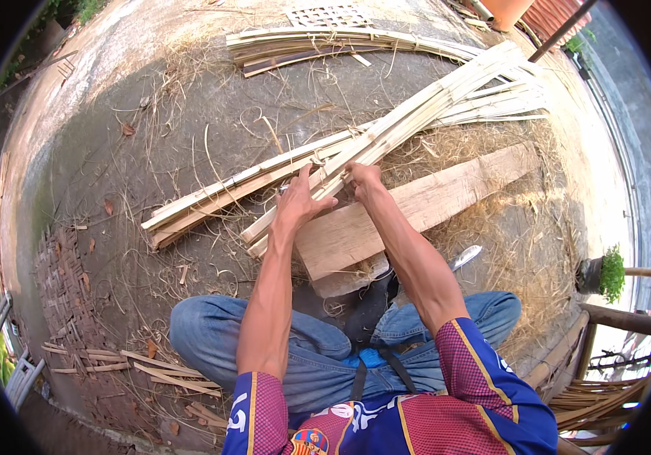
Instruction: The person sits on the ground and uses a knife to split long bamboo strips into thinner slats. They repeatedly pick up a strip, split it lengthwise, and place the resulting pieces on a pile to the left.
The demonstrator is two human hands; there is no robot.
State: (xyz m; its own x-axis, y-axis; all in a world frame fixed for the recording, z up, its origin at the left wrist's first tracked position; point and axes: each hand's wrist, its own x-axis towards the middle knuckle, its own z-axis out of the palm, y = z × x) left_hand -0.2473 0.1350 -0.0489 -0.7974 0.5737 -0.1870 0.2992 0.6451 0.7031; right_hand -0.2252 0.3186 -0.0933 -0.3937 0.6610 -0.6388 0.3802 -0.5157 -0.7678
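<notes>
A bundle of pale, split bamboo strips [409, 125] slants across the middle, its far end toward the upper right. My left hand [299, 203] spans the bundle near its lower end, thumb on the near side and fingers on the far side. Just up the bundle, my right hand [361, 179] is closed on the strips, fingers bent at their edge. Beneath the held bundle lies another tied bundle of strips [223, 196] on the ground. Close to my right forearm is a thick wooden plank [424, 201], its near end raised on a pale block [352, 277].
A further bundle of strips [303, 47] rests at the back. Curly shavings [542, 250] litter the ground, densest on the right. Beside my right knee lies a shiny blade-like thing [467, 257]. Loose sticks [170, 373] and a worn woven mat [75, 296] are at the left.
</notes>
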